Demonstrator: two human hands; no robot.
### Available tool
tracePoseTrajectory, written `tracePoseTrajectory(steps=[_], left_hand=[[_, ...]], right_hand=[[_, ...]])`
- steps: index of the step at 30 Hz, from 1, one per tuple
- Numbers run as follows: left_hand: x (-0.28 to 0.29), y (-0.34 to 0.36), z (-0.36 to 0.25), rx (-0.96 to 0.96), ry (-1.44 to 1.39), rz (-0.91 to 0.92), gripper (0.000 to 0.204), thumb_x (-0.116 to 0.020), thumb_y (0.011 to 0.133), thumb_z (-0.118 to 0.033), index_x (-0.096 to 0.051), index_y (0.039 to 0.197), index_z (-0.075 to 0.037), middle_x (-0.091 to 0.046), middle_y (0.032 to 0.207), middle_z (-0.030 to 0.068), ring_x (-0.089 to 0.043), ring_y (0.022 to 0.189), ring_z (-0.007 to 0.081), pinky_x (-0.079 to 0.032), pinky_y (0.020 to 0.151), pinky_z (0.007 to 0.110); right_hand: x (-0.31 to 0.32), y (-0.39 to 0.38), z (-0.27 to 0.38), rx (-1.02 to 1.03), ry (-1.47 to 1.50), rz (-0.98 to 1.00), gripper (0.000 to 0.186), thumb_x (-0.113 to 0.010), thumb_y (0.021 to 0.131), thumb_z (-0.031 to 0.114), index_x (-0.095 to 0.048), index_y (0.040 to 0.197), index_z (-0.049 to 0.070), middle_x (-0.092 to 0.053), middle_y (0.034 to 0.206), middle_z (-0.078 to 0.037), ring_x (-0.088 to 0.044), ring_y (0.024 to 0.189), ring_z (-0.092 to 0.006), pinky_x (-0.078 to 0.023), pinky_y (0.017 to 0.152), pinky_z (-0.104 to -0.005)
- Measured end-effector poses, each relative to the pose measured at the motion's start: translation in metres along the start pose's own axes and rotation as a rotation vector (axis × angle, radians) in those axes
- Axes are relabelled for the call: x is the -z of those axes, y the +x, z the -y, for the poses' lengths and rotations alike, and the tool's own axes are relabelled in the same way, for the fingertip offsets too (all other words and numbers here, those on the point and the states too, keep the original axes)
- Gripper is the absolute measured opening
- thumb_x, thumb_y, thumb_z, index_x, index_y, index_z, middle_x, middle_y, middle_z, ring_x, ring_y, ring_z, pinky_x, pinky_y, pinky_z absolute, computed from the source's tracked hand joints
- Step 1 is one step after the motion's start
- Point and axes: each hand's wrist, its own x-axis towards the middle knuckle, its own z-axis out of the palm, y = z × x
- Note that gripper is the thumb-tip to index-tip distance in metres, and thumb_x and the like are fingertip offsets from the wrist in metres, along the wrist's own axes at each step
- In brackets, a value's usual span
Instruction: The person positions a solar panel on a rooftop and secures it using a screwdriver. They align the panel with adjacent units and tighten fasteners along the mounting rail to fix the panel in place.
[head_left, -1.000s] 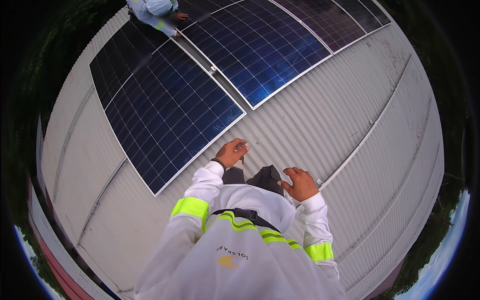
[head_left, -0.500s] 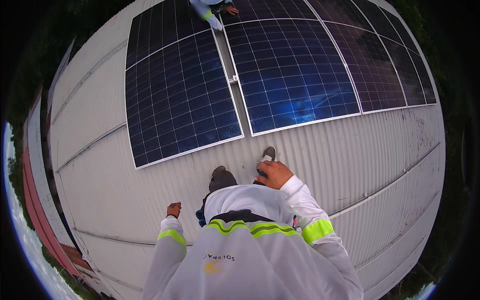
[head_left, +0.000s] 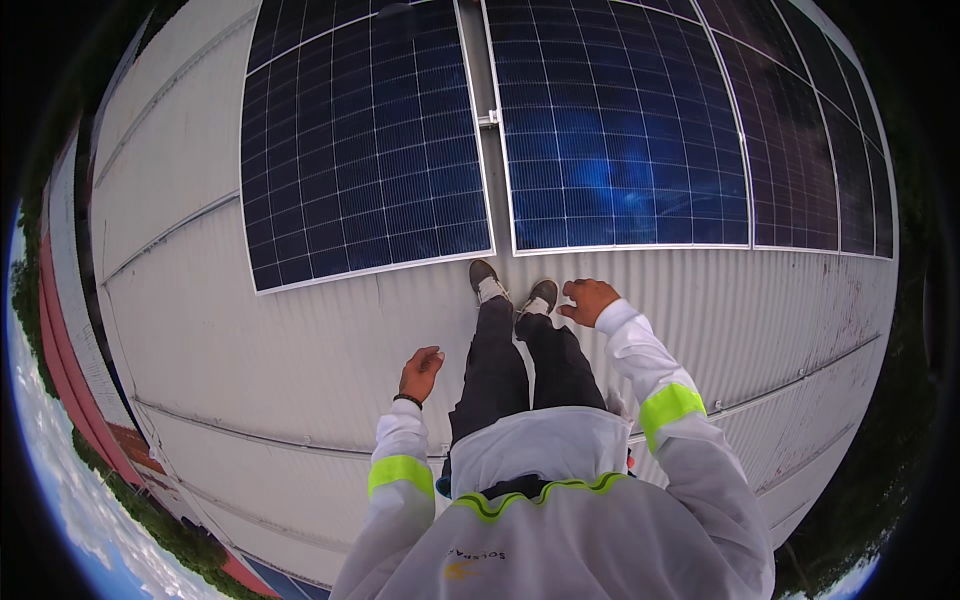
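Observation:
My left hand (head_left: 421, 374) hangs in the air left of my legs, its fingers loosely bent, with nothing seen in it. To the right of my shoes, my right hand (head_left: 589, 302) hovers over the corrugated roof, fingers curved and apart, holding nothing. Ahead lie a dark blue solar panel (head_left: 370, 160) on the left and a second solar panel (head_left: 620, 140) on the right, both with silver frames. A narrow gap parts them, bridged by a small metal clamp (head_left: 489, 119). Neither hand touches a panel.
My shoes (head_left: 483, 273) stand on the pale corrugated metal roof (head_left: 320, 350), close to the panels' near edge. More solar panels (head_left: 785, 150) continue to the right. Raised seams (head_left: 300, 441) cross the roof. Beyond its left edge are a red roof (head_left: 75, 370) and trees.
I have stepped up to the panels, with both feet now side by side near the gap. My left hand has moved forward and right; the right hand moved slightly right. Another person has left the view.

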Motion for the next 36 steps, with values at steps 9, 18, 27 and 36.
tracePoseTrajectory(steps=[9, 18, 27, 36], left_hand=[[-0.098, 0.300, -0.006, -0.179, 0.277, 0.157, 0.042, -0.066, 0.092, -0.035, -0.061, 0.120, -0.005, -0.070, 0.106, 0.0135, -0.066, 0.100, 0.0282, -0.051, 0.091, 0.038], [-0.191, 0.542, 0.055, -0.420, 0.596, -0.212, 0.069, -0.067, 0.085, -0.042, -0.044, 0.142, -0.009, -0.042, 0.147, 0.0130, -0.038, 0.137, 0.0337, -0.031, 0.112, 0.049], [-0.152, 0.609, 0.012, -0.519, 0.916, -0.296, 0.074, -0.070, 0.084, -0.042, -0.041, 0.147, -0.016, -0.035, 0.152, 0.0143, -0.029, 0.143, 0.0341, -0.022, 0.119, 0.049], [0.000, 0.568, -0.056, -0.246, 0.895, -0.292, 0.064, -0.066, 0.087, -0.046, -0.055, 0.135, -0.004, -0.057, 0.135, 0.0206, -0.054, 0.127, 0.0348, -0.042, 0.108, 0.044]], right_hand=[[-0.072, 0.272, -0.060, 0.010, 0.176, -0.142, 0.038, -0.066, 0.088, 0.035, -0.065, 0.109, 0.004, -0.068, 0.107, -0.017, -0.066, 0.101, -0.0337, -0.052, 0.090, -0.0414], [-0.127, 0.486, -0.165, 0.186, -0.300, -0.340, 0.041, -0.068, 0.086, 0.026, -0.060, 0.118, 0.003, -0.057, 0.124, -0.014, -0.054, 0.118, -0.0328, -0.046, 0.100, -0.0478], [-0.085, 0.551, -0.163, 0.183, -0.520, -0.267, 0.043, -0.066, 0.086, 0.032, -0.062, 0.119, 0.004, -0.059, 0.123, -0.015, -0.056, 0.118, -0.0335, -0.048, 0.098, -0.0463], [0.000, 0.534, -0.160, 0.098, -0.552, -0.365, 0.045, -0.064, 0.089, 0.040, -0.066, 0.117, 0.006, -0.069, 0.113, -0.017, -0.066, 0.107, -0.0344, -0.053, 0.093, -0.0452]])
